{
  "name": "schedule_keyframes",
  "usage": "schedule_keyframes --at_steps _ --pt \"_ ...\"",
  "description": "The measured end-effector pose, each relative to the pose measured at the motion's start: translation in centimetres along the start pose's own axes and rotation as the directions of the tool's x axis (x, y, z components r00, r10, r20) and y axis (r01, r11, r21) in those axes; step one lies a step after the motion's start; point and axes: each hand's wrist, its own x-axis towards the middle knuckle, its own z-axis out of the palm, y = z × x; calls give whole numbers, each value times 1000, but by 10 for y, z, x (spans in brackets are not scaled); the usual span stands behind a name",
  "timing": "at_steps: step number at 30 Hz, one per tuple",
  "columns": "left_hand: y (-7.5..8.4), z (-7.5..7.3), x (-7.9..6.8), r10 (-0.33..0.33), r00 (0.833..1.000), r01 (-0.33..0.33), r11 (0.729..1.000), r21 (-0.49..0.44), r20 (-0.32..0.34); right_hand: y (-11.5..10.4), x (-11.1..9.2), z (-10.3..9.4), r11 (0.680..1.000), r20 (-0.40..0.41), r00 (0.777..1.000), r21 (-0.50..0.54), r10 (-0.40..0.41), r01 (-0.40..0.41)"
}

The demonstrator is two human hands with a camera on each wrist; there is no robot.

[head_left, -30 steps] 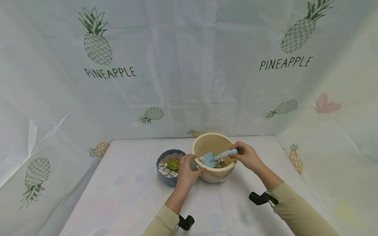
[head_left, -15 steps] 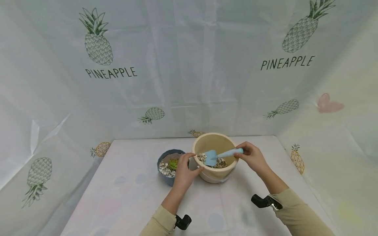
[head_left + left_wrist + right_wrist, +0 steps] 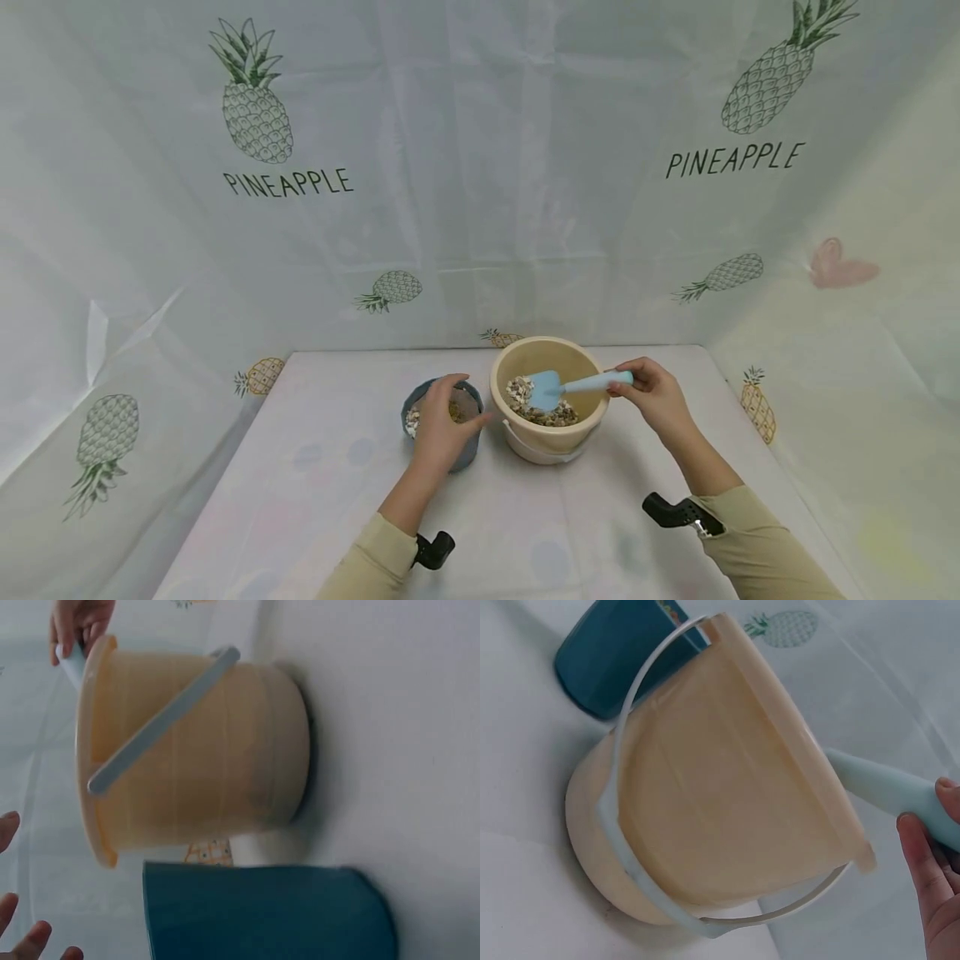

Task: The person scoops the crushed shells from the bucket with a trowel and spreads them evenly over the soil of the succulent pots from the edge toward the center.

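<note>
My right hand pinches the handle of a light blue hand trowel. The trowel's blade lies over pebbles inside a cream bucket. In the right wrist view, thumb and fingers grip the trowel handle beyond the bucket rim. Over a blue flowerpot hovers my left hand, fingers spread and holding nothing. It hides most of the pot's succulent and white stones. The left wrist view has its fingertips beside the flowerpot.
The bucket's pale carrying handle hangs down its front side. Bucket and flowerpot stand close together near the back of the table. A pineapple-print sheet surrounds the table at back and sides.
My left hand has left the bucket rim and moved left over the flowerpot. The right hand has drawn the trowel slightly right, and more pebbles show in the bucket.
</note>
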Motion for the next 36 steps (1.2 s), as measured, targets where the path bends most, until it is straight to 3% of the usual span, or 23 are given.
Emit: schedule_keyframes --at_steps 11,20,27,36 --pt "-28 -45 5 -54 998 53 996 73 20 -12 7 1 999 -34 999 34 21 -20" --pt "-72 -76 10 -107 983 93 991 100 150 -22 16 16 999 -14 1000 47 2 -1" --pt "-94 -81 9 -166 936 157 986 56 310 -22 20 38 994 9 1000 112 16 -17" --pt "-122 -81 18 -59 875 111 990 -82 480 -29 22 76 983 55 996 164 68 -76"
